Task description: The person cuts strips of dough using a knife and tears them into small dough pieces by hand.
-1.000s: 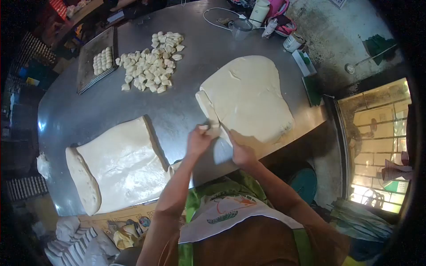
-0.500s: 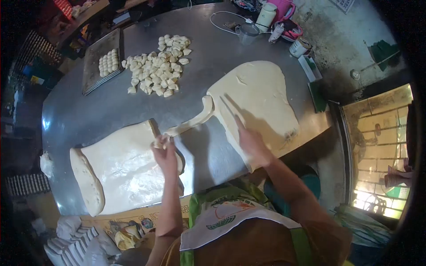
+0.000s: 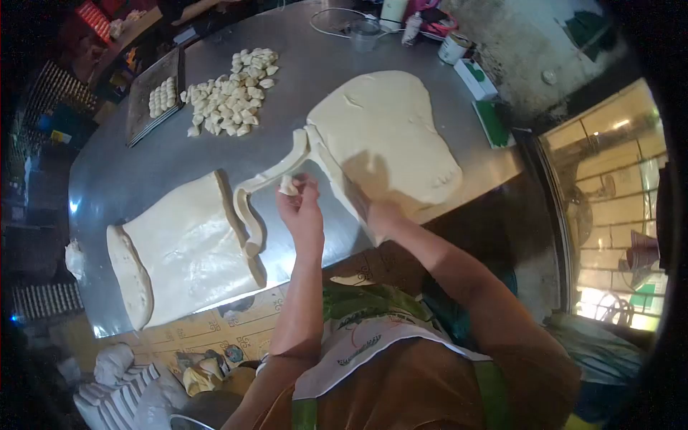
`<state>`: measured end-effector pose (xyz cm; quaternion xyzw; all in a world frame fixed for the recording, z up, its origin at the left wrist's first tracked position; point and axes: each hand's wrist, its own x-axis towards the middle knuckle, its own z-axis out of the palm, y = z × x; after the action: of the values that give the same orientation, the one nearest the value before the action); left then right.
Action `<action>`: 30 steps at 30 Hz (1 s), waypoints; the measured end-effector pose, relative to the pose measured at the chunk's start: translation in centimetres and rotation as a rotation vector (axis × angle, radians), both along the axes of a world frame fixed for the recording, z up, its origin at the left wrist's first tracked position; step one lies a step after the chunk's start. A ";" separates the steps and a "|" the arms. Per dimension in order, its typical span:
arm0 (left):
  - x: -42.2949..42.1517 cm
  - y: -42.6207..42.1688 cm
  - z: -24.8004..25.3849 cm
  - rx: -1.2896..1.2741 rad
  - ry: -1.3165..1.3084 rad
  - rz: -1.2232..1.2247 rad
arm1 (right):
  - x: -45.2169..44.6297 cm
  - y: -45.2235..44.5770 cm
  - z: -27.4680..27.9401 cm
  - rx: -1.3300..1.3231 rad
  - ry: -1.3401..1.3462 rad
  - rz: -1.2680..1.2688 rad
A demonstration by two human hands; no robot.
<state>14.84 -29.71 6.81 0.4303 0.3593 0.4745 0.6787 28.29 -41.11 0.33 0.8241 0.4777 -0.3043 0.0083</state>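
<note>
Left hand (image 3: pixel 301 206) pinches a dough scrap (image 3: pixel 288 186) beside a long strip (image 3: pixel 266 178); right hand (image 3: pixel 387 219), grip unclear, is at a mostly whole sheet (image 3: pixel 387 129). Beyond the left hand, small pieces (image 3: pixel 231 102) look cut already; leftward, another sheet (image 3: pixel 183 247) seems undivided.

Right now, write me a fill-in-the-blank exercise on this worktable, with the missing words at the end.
The left hand holds a small piece of ____.
On the table lie ____ large, flat sheets.
In the picture, the heap of cut pieces lies to the ____ of the tray.

Missing words: dough; two; right.
</note>
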 end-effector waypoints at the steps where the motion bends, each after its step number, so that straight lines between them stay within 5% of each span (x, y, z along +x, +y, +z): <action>1: 0.0 -1.5 -1.2 0.005 -0.002 -0.007 | -0.5 -3.4 -2.0 -0.072 -0.089 0.060; 4: -0.6 -5.5 -5.6 0.097 0.365 -0.130 | -2.8 -12.8 0.8 0.177 0.012 0.024; 5: -0.6 -6.8 -6.0 0.108 0.364 -0.132 | -3.4 -14.8 1.6 0.088 0.032 0.027; 7: -0.7 -9.0 -6.8 0.106 0.797 -0.392 | -4.4 -18.9 1.9 -0.011 0.074 0.014; 11: -0.5 -12.8 -7.8 0.158 0.677 -0.445 | -4.9 -29.4 -4.8 0.094 0.006 0.128; 13: -1.3 -13.2 -7.6 0.151 0.624 -0.478 | -6.0 -31.4 -3.7 0.046 0.122 0.003; 17: -4.3 -12.9 -7.5 0.055 0.511 -0.503 | -3.9 -24.5 2.7 0.077 0.261 -0.290; 19: -4.7 -11.5 -6.9 -0.008 0.469 -0.513 | -1.1 -20.9 1.0 0.442 -0.012 -0.185; 22: -6.5 -9.8 -5.5 -0.071 0.477 -0.479 | 1.9 -13.1 6.4 0.320 -0.009 -0.198; 24: -6.2 -7.4 -4.9 -0.105 0.462 -0.452 | 3.2 -8.7 6.8 0.635 -0.269 -0.018; 26: -6.1 -5.3 -4.8 -0.381 0.167 -0.323 | 2.3 -4.4 5.6 0.780 -0.384 0.095; 28: -6.5 -3.6 -5.7 -0.526 0.019 -0.239 | -1.1 0.6 1.9 0.866 0.211 0.024; 30: -6.3 -2.4 -8.9 -0.445 -0.036 -0.443 | -5.9 4.2 0.7 0.873 0.360 0.051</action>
<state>8.53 -32.12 -2.06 0.3306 0.3400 0.2323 0.8492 22.43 -36.95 1.05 0.6726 0.5750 -0.2127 -0.4145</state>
